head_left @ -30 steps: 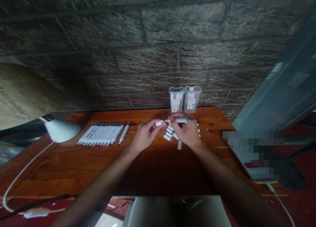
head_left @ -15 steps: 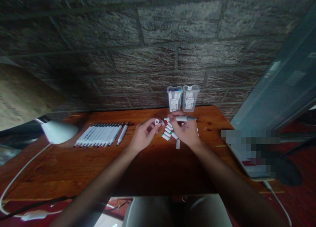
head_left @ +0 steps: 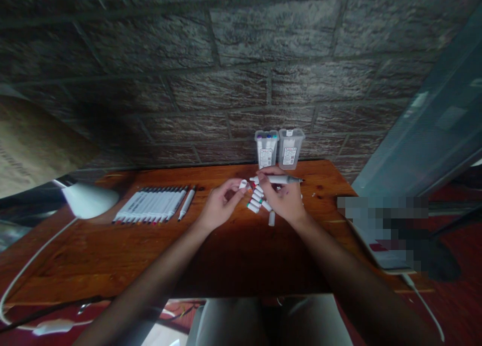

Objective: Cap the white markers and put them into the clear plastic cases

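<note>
Desk, marker in right hand

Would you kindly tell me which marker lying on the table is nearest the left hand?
The lone marker just right of the tightly packed row of markers; a visible gap sets it apart.

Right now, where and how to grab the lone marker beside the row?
I'd pinch the lone marker across its mid-barrel, from above and its right, the side facing the left hand: its slim body lies flat and slanted, with the marker row close on its left.
</note>
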A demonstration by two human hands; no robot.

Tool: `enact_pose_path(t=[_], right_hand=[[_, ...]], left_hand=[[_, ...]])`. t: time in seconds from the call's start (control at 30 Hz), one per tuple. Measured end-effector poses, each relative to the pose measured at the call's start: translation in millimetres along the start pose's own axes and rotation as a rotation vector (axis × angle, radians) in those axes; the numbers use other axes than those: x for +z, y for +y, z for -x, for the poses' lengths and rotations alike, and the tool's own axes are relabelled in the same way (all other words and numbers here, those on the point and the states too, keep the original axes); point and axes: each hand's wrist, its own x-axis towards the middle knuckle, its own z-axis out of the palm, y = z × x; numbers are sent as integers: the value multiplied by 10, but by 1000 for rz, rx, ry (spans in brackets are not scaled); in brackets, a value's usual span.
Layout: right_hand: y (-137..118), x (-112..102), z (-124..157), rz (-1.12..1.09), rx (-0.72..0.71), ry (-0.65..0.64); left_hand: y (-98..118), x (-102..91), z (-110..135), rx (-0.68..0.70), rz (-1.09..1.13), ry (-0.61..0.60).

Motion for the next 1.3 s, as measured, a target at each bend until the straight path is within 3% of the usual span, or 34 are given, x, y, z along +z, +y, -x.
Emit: enact_pose_path(t=[0.73,1.3], right_hand=[[74,32,33,38,13,-61],[82,13,17,69,28,-39]], left_hand=[[34,-30,5,106,-245,-31],[33,-27,8,69,-262,9]])
